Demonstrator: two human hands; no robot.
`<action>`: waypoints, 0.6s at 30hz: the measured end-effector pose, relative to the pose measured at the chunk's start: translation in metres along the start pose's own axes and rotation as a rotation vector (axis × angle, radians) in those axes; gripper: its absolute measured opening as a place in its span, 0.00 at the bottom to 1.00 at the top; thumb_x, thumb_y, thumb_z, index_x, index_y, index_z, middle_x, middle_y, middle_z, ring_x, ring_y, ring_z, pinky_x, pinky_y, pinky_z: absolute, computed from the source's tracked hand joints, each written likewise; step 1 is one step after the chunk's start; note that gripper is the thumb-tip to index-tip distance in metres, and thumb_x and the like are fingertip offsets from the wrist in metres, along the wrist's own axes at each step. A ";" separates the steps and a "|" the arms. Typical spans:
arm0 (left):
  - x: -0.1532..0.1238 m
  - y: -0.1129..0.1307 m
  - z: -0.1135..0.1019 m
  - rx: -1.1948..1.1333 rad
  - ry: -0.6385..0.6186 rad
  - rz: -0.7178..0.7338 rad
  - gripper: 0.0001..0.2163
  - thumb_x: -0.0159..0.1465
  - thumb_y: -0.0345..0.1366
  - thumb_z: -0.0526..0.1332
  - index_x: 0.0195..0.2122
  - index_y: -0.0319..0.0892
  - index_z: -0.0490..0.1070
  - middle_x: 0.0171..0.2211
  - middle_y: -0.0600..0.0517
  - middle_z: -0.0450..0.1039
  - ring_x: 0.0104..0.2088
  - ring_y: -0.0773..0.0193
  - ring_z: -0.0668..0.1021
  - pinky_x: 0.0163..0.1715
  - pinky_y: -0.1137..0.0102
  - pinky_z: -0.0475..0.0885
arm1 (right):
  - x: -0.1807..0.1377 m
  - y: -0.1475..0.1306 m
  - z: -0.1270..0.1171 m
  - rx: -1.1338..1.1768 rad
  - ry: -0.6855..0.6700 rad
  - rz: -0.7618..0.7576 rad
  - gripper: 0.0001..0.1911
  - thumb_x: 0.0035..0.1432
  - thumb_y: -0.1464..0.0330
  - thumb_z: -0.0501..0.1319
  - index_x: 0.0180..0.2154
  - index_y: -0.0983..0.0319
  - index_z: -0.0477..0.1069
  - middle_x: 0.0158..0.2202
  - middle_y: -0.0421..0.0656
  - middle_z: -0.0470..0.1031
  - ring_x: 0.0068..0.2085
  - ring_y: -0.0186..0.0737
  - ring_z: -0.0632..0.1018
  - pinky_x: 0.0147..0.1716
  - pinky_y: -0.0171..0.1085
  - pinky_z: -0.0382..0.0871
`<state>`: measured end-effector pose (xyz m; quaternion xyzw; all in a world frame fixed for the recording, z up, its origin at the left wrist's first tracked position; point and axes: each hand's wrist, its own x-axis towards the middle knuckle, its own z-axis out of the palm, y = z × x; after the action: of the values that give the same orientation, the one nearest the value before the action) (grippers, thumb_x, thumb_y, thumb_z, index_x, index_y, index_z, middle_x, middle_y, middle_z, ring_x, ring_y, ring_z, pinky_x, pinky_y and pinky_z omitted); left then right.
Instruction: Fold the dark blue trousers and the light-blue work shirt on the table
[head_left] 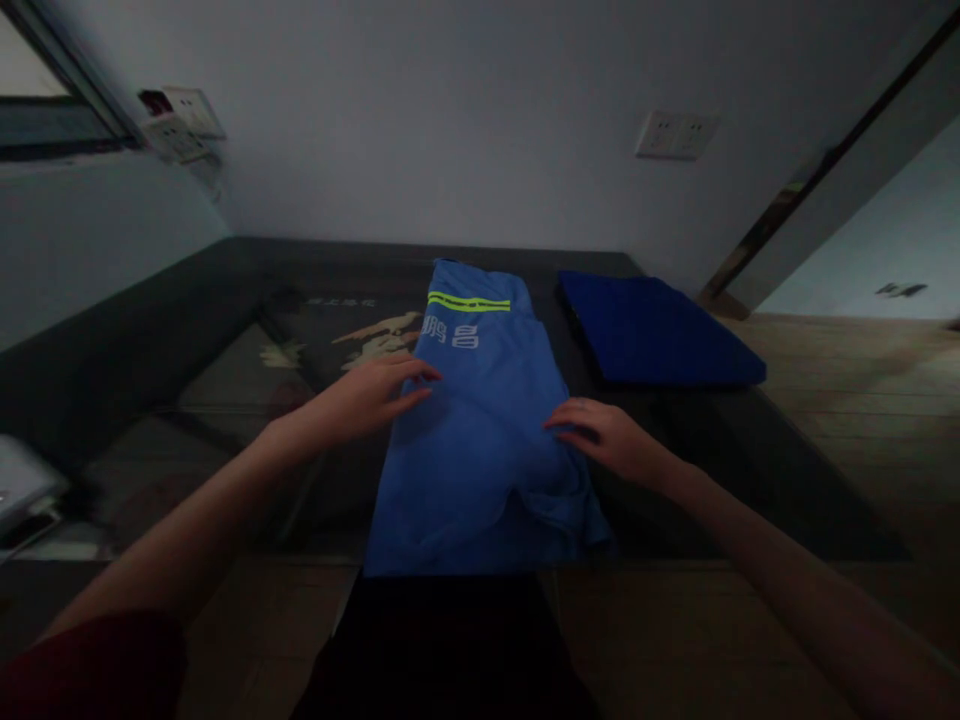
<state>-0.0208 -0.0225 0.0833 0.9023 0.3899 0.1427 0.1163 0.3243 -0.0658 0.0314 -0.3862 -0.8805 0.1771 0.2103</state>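
Observation:
A light-blue garment (487, 430) lies folded lengthwise on a dark glass-topped table, with a yellow-green stripe and white lettering near its far end. Its near right corner is rumpled and partly turned. Over the garment's left edge is my left hand (379, 395), thumb and fingers apart and nothing between them. My right hand (604, 432) is at the right edge, fingers bent with a gap to the thumb, holding nothing visible. Whether the fingertips touch the cloth I cannot tell.
A dark-blue flat folded item (660, 330) lies at the back right of the table (225, 440). A white device (30, 490) with a cable sits at the left edge. Wall sockets (677, 135) are on the wall behind, and wooden floor (840, 390) shows at right.

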 end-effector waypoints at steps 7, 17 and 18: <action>-0.055 0.036 0.018 -0.064 0.113 -0.159 0.13 0.68 0.42 0.51 0.48 0.44 0.69 0.46 0.49 0.74 0.46 0.58 0.76 0.48 0.62 0.70 | -0.058 -0.035 0.002 0.197 -0.150 0.061 0.17 0.60 0.73 0.57 0.51 0.57 0.71 0.48 0.45 0.75 0.49 0.41 0.74 0.50 0.45 0.68; -0.132 0.071 0.100 -0.044 0.236 -0.128 0.21 0.58 0.42 0.65 0.52 0.50 0.68 0.52 0.46 0.68 0.52 0.49 0.70 0.51 0.53 0.67 | -0.065 -0.037 0.030 0.142 0.008 0.045 0.21 0.57 0.78 0.58 0.50 0.54 0.73 0.45 0.44 0.76 0.48 0.42 0.73 0.49 0.46 0.69; -0.135 0.071 0.107 -0.019 0.259 -0.125 0.23 0.57 0.41 0.66 0.54 0.50 0.66 0.54 0.46 0.67 0.53 0.48 0.69 0.51 0.52 0.66 | -0.065 -0.038 0.030 0.148 0.043 0.041 0.20 0.58 0.77 0.58 0.49 0.54 0.74 0.44 0.44 0.76 0.47 0.41 0.74 0.48 0.45 0.69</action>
<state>-0.0243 -0.1804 -0.0162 0.8491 0.4559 0.2539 0.0822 0.3259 -0.1436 0.0083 -0.3911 -0.8522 0.2378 0.2534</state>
